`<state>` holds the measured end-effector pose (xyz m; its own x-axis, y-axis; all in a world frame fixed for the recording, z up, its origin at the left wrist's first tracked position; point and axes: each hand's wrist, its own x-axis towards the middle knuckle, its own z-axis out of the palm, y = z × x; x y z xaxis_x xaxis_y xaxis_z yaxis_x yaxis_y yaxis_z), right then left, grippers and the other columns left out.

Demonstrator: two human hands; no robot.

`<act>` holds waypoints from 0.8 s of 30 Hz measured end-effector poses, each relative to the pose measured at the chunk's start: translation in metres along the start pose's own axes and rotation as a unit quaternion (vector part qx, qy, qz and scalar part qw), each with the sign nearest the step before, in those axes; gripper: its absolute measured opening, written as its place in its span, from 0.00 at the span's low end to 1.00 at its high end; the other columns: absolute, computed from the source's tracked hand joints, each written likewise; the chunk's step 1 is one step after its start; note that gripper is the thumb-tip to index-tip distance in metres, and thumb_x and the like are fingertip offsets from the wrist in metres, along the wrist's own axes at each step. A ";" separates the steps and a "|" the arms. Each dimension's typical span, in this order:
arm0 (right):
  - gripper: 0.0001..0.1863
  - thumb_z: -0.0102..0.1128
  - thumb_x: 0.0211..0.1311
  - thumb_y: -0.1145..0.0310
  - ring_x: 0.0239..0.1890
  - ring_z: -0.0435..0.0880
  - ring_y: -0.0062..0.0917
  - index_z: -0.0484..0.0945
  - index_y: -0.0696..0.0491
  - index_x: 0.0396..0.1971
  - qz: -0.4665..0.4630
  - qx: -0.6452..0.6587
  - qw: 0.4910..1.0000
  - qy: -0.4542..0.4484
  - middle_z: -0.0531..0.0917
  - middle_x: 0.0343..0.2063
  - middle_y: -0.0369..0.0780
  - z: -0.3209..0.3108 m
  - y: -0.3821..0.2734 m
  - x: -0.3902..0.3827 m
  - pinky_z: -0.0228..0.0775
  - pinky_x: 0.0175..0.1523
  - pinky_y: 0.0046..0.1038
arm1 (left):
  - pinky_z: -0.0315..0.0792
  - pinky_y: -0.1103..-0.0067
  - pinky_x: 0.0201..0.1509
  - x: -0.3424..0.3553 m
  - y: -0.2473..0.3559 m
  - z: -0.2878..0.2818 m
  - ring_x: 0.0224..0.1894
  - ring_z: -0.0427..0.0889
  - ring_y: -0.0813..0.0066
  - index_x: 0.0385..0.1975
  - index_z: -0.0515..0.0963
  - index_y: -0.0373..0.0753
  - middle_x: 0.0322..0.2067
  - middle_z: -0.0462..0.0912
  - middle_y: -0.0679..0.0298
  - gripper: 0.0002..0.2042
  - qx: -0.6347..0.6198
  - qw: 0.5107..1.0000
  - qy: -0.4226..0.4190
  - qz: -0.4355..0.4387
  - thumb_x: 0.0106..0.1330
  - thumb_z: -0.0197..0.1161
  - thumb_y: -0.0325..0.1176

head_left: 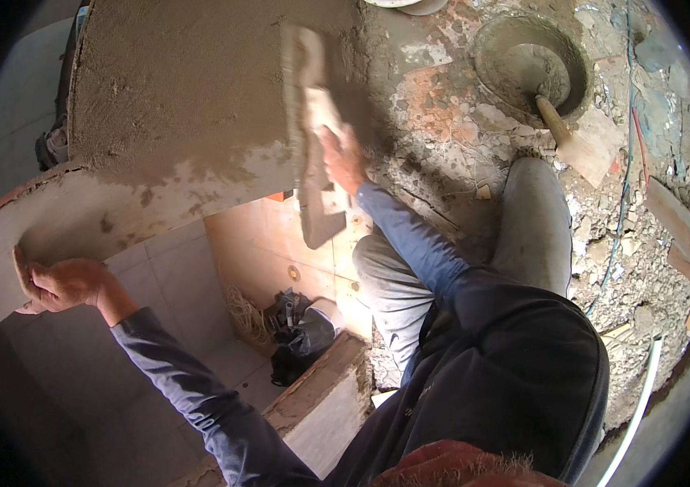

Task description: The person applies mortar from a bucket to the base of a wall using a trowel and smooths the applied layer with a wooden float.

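Note:
A long, motion-blurred float stands over the edge of a wet mortar surface, with my right hand closed on its pale handle. Below the mortar runs a pale, stained band with a rough edge. At the left, my left hand rests against this band, its fingers partly extended and touching it, with nothing visible held in them.
Right: a mortar-caked bucket with a wooden-handled tool, rubble, wires, boards, a white pipe. Below the band: a tiled recess with bags and coiled cord. My knees are on the right.

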<state>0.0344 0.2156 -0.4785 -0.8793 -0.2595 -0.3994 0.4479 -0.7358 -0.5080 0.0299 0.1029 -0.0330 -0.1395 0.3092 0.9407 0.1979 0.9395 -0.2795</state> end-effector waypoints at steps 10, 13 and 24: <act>0.43 0.62 0.61 0.45 0.43 0.86 0.38 0.61 0.66 0.61 -0.277 -0.280 0.907 0.150 0.81 0.43 0.57 0.020 -0.140 0.207 0.81 0.46 0.35 | 0.75 0.75 0.53 0.003 -0.023 -0.004 0.45 0.78 0.68 0.36 0.82 0.27 0.44 0.78 0.53 0.14 -0.044 0.999 -0.002 0.013 0.69 0.54 0.32; 0.43 0.64 0.60 0.45 0.22 0.82 0.32 0.60 0.63 0.63 -0.122 -0.187 0.964 0.142 0.82 0.30 0.49 -0.024 -0.118 0.228 0.76 0.24 0.34 | 0.77 0.73 0.54 0.005 -0.033 -0.007 0.45 0.81 0.66 0.37 0.80 0.23 0.42 0.82 0.50 0.13 -0.075 0.997 -0.015 0.015 0.67 0.53 0.29; 0.34 0.62 0.60 0.41 0.10 0.66 0.23 0.68 0.56 0.49 0.044 -0.042 0.983 0.175 0.69 0.15 0.36 -0.088 0.001 0.154 0.59 0.12 0.29 | 0.67 0.71 0.63 0.003 -0.015 -0.001 0.44 0.82 0.67 0.38 0.81 0.26 0.41 0.86 0.55 0.15 -0.041 0.999 -0.002 -0.020 0.69 0.52 0.33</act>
<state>-0.0863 0.2300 -0.6076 -0.7337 -0.0787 -0.6749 0.5445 -0.6622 -0.5147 0.0276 0.0894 -0.0255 -0.1526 0.2718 0.9502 0.2718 0.9359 -0.2241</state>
